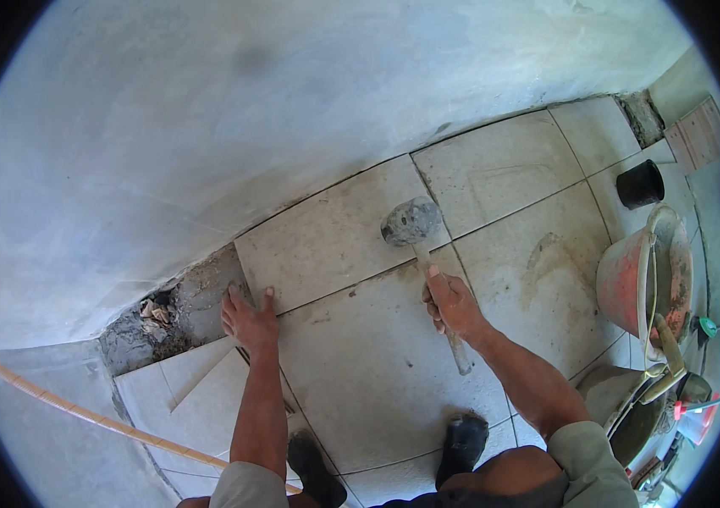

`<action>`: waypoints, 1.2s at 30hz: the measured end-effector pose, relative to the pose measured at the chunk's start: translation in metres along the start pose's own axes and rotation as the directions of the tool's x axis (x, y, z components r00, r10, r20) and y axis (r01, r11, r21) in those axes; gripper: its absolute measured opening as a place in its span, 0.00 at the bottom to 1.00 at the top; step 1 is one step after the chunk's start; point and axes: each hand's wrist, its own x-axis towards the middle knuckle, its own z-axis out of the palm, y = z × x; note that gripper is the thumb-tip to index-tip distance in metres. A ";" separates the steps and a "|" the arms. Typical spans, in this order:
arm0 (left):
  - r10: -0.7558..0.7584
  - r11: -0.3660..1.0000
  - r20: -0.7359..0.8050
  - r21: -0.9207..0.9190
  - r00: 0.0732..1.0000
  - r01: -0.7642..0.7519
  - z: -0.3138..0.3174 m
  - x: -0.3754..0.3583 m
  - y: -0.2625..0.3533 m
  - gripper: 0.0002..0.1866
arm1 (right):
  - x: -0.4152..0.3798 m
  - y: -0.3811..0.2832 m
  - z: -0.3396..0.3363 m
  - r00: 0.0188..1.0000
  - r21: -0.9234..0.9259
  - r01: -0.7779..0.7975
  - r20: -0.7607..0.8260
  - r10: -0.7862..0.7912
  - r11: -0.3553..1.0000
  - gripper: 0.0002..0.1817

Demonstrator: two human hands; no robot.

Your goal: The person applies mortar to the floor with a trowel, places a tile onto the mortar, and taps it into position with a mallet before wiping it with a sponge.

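Note:
My right hand is wrapped round the wooden handle of a mallet, whose dark head is smeared with grey. The mallet's head overlaps the wall-side floor tile near its right joint. My left hand is open with its fingers apart, at the left edge of that tile. Just beyond its fingertips lies an untiled gap of rough grey mortar with some crumpled brown debris. Below the tile, a larger floor tile spreads between my arms.
A plastered wall runs along the tiles. On the right stand a black cup, a mortar-stained red bucket and another bucket with a trowel near its rim. A thin tan strip crosses the lower left. My dark boots rest on the tiles.

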 end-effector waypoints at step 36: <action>0.270 0.963 0.160 -0.054 0.949 -0.265 -0.004 -0.067 0.048 0.30 | -0.070 0.082 -0.131 0.519 -0.566 -0.145 -0.742 -0.425 0.811 0.17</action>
